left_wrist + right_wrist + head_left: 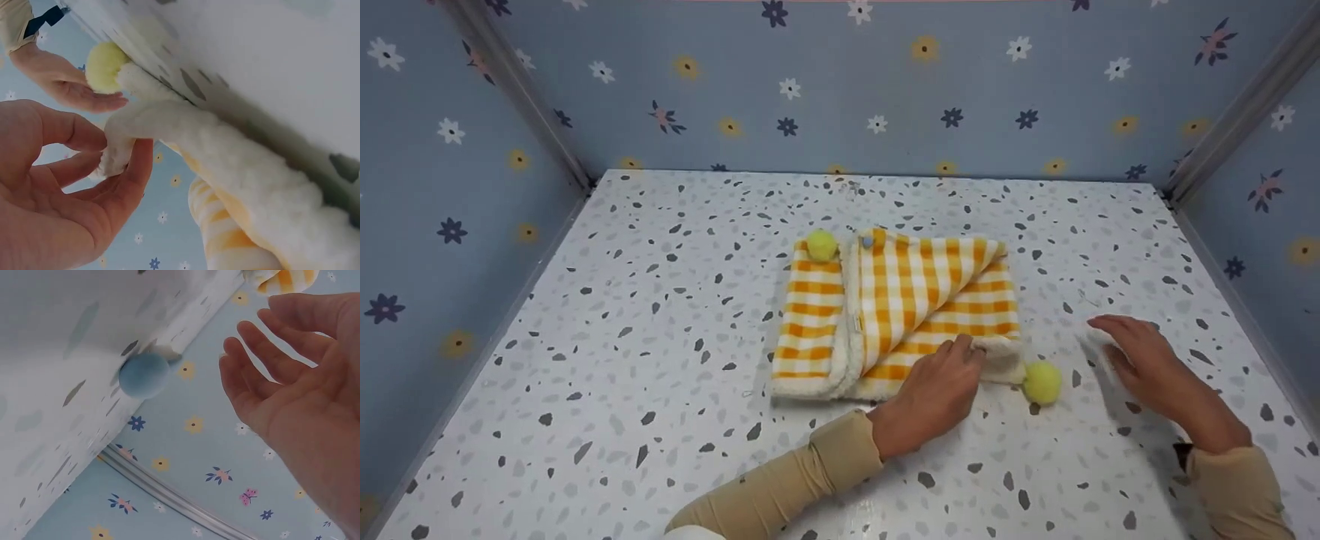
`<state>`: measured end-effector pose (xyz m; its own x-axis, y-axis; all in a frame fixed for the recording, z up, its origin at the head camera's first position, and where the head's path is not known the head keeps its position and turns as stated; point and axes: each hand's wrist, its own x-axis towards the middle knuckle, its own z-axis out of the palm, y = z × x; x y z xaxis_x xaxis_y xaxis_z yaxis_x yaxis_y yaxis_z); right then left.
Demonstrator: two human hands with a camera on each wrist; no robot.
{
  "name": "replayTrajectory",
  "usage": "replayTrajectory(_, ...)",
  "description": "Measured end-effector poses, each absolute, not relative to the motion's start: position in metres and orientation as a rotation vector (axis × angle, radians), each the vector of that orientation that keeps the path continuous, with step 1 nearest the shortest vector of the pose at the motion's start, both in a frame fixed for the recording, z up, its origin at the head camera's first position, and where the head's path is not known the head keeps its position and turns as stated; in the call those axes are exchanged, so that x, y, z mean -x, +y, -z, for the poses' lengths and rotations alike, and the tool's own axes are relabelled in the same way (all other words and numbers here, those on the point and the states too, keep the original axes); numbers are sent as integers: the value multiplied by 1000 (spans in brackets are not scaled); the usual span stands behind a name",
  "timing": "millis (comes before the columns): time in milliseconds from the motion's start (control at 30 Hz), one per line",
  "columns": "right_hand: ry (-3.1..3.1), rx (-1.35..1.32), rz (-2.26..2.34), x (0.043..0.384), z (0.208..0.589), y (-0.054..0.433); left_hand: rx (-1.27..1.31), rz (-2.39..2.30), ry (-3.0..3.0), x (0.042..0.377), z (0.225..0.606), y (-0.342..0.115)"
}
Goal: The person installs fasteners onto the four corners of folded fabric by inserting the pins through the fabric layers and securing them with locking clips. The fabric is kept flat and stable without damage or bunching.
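A folded yellow-and-white checked cloth (937,274) with a cream fleece lining lies on the table. One yellow pom-pom (822,245) sits at its far left, another yellow pom-pom (1042,383) at its near right corner. My left hand (934,394) pinches the fleece edge (185,121) near that corner, thumb on one side and fingers on the other. A fleece flap (997,358) is turned up beside those fingers. To the right, my right hand (1166,367) hovers above the table, apart from the cloth, with its fingers loosely bent and holding nothing.
A pale blue ball (143,376) rests on the table near the right hand, mostly hidden behind that hand in the head view. The white speckled table (622,300) is bounded by blue flowered panels (840,90) at the back and both sides.
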<state>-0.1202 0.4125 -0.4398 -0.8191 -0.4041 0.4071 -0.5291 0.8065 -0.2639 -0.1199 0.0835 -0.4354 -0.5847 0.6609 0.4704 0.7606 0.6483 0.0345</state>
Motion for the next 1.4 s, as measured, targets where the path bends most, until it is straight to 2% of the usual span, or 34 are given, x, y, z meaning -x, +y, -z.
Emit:
replayTrajectory(333, -2841, -581, -476, 111, 425, 442, 1020, 402, -2511, 125, 430, 78)
replayTrajectory(600, -3406, -181, -643, 91, 404, 463, 1030, 408, -2505, 128, 428, 77)
replayTrajectory(733, -3540, -64, -682, 78, 404, 466, 1028, 429, -2502, 129, 430, 77)
replayTrajectory(900, -3579, -19, -681, 61, 407, 465, 999, 440, -2516, 129, 431, 77)
replayTrajectory(1400, -3680, 124, -767, 47, 412, 473, 995, 469, -2506, 127, 432, 79)
